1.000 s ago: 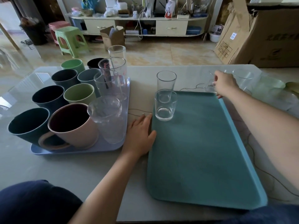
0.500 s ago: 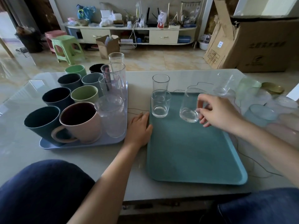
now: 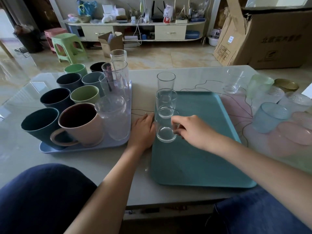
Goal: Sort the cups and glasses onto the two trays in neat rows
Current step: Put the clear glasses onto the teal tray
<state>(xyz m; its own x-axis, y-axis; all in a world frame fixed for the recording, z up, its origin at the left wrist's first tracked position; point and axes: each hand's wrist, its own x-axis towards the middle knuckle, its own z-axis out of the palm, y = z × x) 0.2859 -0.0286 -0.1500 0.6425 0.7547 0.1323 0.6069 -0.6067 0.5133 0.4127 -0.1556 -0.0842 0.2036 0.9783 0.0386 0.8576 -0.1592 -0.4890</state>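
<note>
- Right hand [image 3: 190,130]: fingers and thumb curled round a clear glass [image 3: 166,130]; glass upright at the near-left part of the teal tray [image 3: 202,157]; whether its base touches the tray cannot be told
- Left hand [image 3: 143,130]: flat, fingers straight, palm down on the worktop [image 3: 101,162], in the gap between the two trays, touching the teal tray's left edge
- Two more clear glasses in line beyond the held one: a second glass [image 3: 166,103] on the tray's far-left corner; a third glass [image 3: 166,81] just past the tray's far edge
- Blue tray [image 3: 81,147] to the left: coloured cups in rows, a pink mug [image 3: 81,124] nearest; clear tumblers along its right side
- Worktop right of the teal tray: loose glasses, a small clear glass [image 3: 233,81], a blue tinted glass [image 3: 268,117]
</note>
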